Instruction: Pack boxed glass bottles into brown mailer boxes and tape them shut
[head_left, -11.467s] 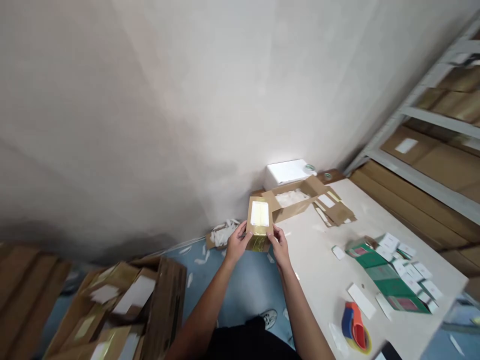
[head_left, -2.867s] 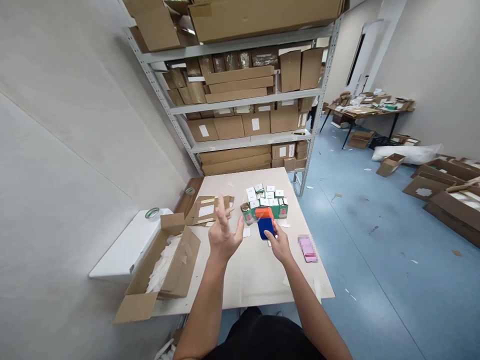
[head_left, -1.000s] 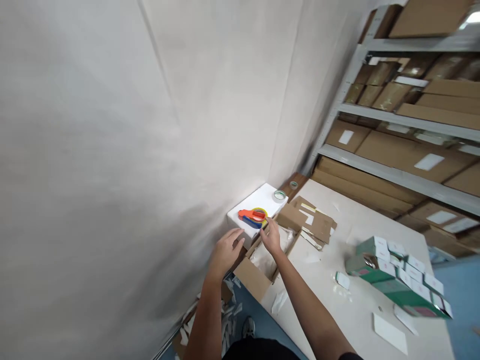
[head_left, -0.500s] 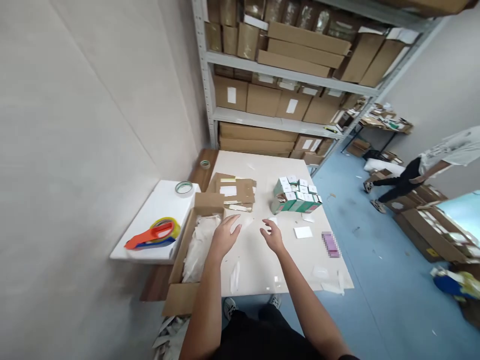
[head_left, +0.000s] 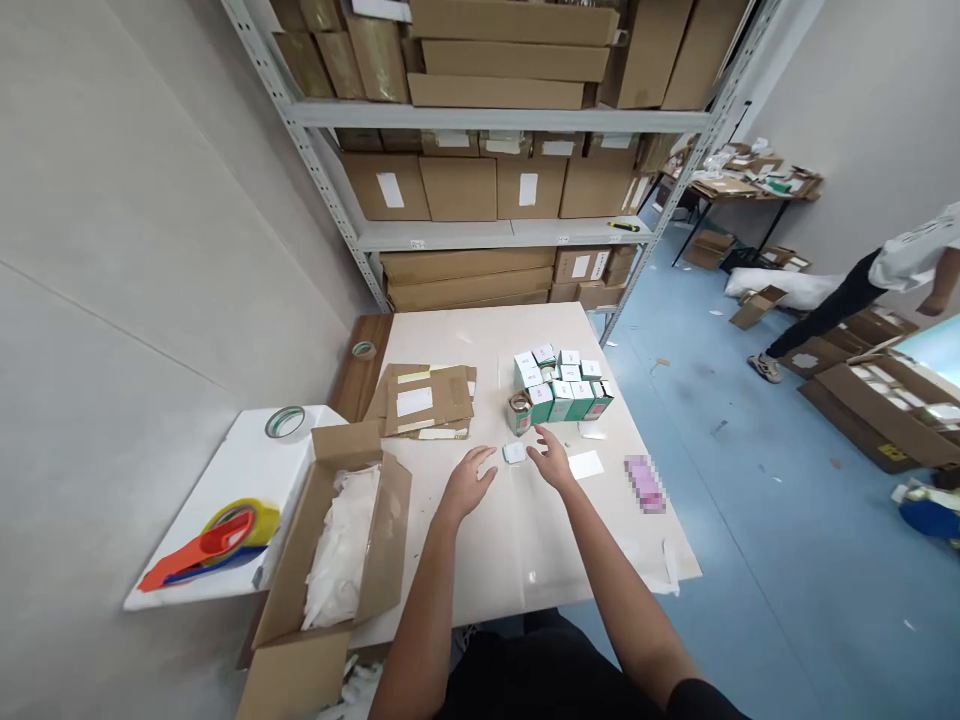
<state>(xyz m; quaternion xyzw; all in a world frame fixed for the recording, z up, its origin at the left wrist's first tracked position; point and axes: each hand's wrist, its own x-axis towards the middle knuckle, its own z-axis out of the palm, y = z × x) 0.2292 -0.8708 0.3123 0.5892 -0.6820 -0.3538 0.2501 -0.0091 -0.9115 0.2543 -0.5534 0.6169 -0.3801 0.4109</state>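
My left hand hovers over the table with its fingers apart and nothing in them. To its right, my right hand is also open and empty, its fingers near a small white piece that lies on the table between both hands. A white card lies just right of my right hand. Beyond that hand stands a cluster of small green and white boxes, with a roll of tape at its near left corner. Flattened cardboard pieces lie beyond my left hand.
An open carton with white wrapping inside stands at the left. An orange tape dispenser rests on a white block. Shelves of cartons rise behind the table. Another person stands at the right by cartons.
My view has swung to the left wall less and shifted, so the carton shows more fully. Both hands stay open, and the small white piece now shows between them. The other person has moved right.
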